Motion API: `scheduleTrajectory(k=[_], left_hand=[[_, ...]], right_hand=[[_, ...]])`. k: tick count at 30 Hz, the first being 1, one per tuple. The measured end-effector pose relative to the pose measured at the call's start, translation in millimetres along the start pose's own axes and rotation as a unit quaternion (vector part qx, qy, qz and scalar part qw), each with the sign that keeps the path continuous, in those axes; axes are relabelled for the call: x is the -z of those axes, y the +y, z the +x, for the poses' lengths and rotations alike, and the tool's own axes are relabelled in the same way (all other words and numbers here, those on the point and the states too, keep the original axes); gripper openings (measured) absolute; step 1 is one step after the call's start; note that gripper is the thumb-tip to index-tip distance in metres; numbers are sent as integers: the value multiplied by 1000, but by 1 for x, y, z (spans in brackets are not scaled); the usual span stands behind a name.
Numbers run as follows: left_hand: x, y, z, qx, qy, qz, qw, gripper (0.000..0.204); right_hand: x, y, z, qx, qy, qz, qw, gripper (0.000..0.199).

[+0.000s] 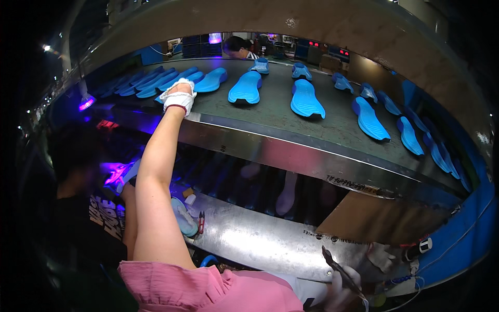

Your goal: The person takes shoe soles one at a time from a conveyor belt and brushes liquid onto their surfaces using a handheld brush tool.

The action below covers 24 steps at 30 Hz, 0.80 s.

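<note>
Left hand, white-gloved, at 10 o'clock over the conveyor belt, beside a blue shoe sole; finger closure cannot be told. Right hand, 5 o'clock, curled round a dark brush-like tool. Sole judged light, springy, not fragile; best taken by its side edges at the waist.

Site classification: factory workshop, apparently for footwear. Identifying features: dark green conveyor belt with metal edging, bearing blue sole-shaped pieces in repeated rows. Fitted below with a metal work surface, including small red-handled snips. Lit in violet at left by a hanging lamp. Staffed on the near side by a co-worker in a black printed top, and beyond the belt by another person, partly hidden. Equipped in the background with dark blue stacked containers and red-lit displays.
</note>
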<state>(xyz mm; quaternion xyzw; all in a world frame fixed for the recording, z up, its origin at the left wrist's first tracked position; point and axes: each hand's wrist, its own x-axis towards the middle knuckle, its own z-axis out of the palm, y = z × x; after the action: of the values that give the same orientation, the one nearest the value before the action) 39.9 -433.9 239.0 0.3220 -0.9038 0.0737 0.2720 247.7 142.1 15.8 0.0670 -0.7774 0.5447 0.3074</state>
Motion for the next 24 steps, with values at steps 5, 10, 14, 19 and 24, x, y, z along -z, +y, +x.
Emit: scheduleTrajectory(k=[5, 10, 14, 19, 24], left_hand=[[8, 62, -21, -52, 58, -799, 596, 32], [57, 123, -151, -329, 440, -400, 734, 24], [53, 140, -252, -619, 127, -527, 568, 27], [-31, 205, -384, -697, -28, -613, 372, 34], [-140, 227, -481, -592, -328, -640, 365, 36]], right_hand=[[-3, -19, 3, -22, 70, 39, 997, 21], [3, -20, 7, -166, 175, 151, 959, 21], [25, 8, -5, -155, 275, 128, 940, 21], [38, 19, -13, -207, 345, 95, 911, 21], [21, 68, -15, -289, 266, 97, 915, 20]])
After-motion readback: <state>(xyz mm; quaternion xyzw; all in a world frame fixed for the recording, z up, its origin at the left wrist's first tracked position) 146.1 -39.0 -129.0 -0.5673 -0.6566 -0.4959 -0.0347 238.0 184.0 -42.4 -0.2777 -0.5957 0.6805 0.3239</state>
